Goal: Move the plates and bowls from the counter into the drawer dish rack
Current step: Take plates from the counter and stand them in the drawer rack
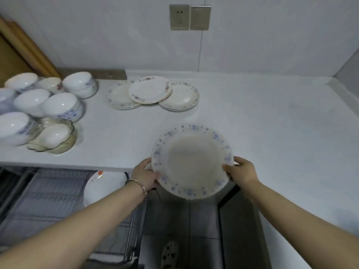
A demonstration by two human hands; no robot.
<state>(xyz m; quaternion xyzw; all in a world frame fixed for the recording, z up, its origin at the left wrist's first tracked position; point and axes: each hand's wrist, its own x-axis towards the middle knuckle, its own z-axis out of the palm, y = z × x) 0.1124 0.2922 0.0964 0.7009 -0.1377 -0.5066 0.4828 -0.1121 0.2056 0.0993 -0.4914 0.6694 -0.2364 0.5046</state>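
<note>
A round plate with a rim of small blue flowers is held off the surface, at its front edge. The far half of the plate is over the white top and the near half is out over the grey floor tiles. Being round, it has no long axis. Its hollow face is turned up and tipped towards the camera, with the near rim the lower one.

The left hand clamps the plate's left rim, thumb on the upper face and the other fingers hidden beneath. The right hand grips the right rim the same way. A beaded bracelet circles the left wrist.

The drawer dish rack stands pulled out below the surface, to the left of the held plate. One white plate with an orange mark stands on edge at the rack's right side, just beside the left forearm.

Further back on the surface lie three low piles of plates, the middle pile overlapping the two beside it. On the left is a cluster of white bowls, turned upside down, and nearer the edge a clear glass bowl holds another white one.

On the wall are a socket and a switch. A holed shoe shows on the floor.
</note>
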